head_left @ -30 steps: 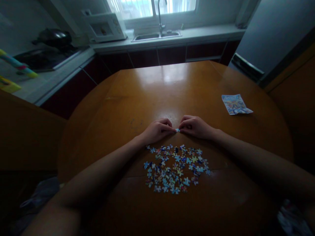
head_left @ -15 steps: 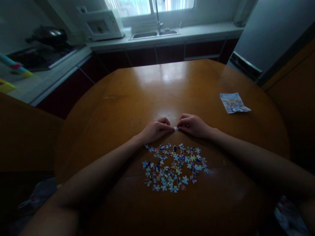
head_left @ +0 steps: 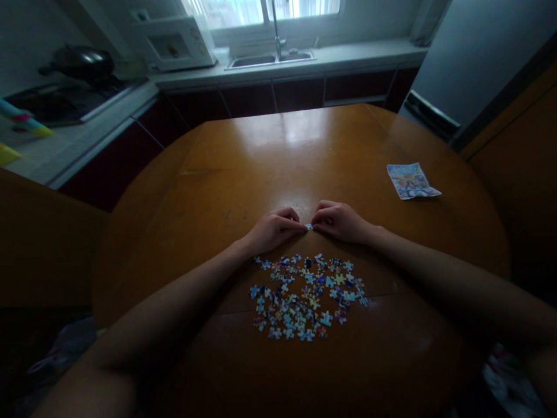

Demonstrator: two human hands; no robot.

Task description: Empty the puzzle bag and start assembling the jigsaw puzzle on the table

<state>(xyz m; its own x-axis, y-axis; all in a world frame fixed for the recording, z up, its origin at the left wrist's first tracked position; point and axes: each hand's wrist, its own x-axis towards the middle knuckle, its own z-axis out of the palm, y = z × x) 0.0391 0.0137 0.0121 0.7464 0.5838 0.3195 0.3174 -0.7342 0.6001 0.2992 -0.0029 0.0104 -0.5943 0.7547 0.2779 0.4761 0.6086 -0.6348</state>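
My left hand (head_left: 274,229) and my right hand (head_left: 340,221) rest on the round wooden table (head_left: 287,157), fingertips meeting. Both pinch small puzzle pieces (head_left: 308,226) held between them, just above the tabletop. The fingers of each hand are curled closed. Nearer to me lies a spread of several loose colourful puzzle pieces (head_left: 304,296), flat on the wood, just below my wrists.
A printed picture sheet (head_left: 411,181) lies at the table's right side. Beyond the table runs a kitchen counter with a sink (head_left: 270,58), a microwave (head_left: 176,43) and a dark pot (head_left: 80,61) on a stove. A grey fridge (head_left: 474,58) stands at right.
My hands stay pinched together on the small pieces. The view has drifted slightly, so everything sits a little higher and further left in the picture.
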